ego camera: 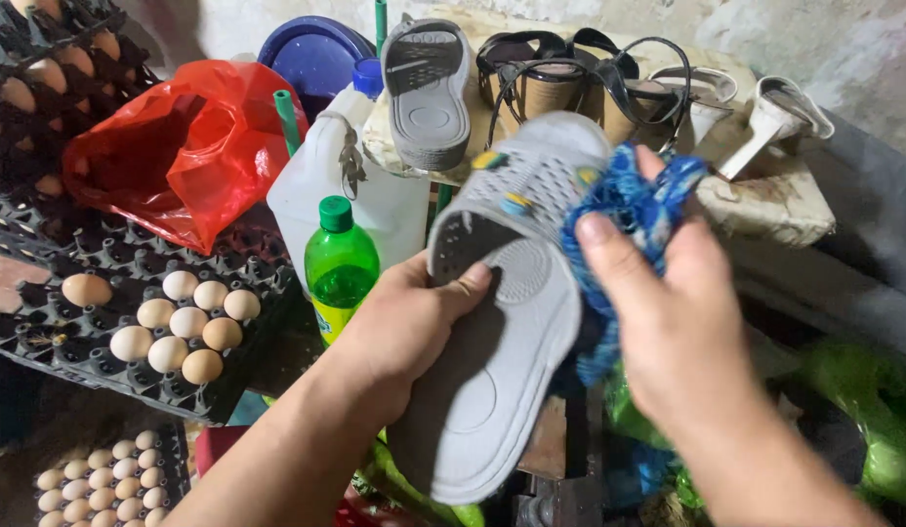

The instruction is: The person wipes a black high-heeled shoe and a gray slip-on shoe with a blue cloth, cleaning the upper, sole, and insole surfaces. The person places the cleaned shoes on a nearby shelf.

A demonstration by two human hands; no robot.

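Note:
My left hand (404,327) grips a grey perforated clog (512,322) by its side, thumb over the rim, toe pointing away from me. Small coloured charms dot its upper. My right hand (668,312) holds a crumpled blue cloth (634,210) pressed against the right side of the clog's upper. The cloth hangs down behind the clog.
A second grey clog (426,93) and several sandals (570,83) rest on a worn ledge (765,200) behind. A green bottle (341,263), white jug (321,181), red plastic bag (185,146) and black egg trays (150,322) with eggs stand at left. Green bags (868,410) lie at right.

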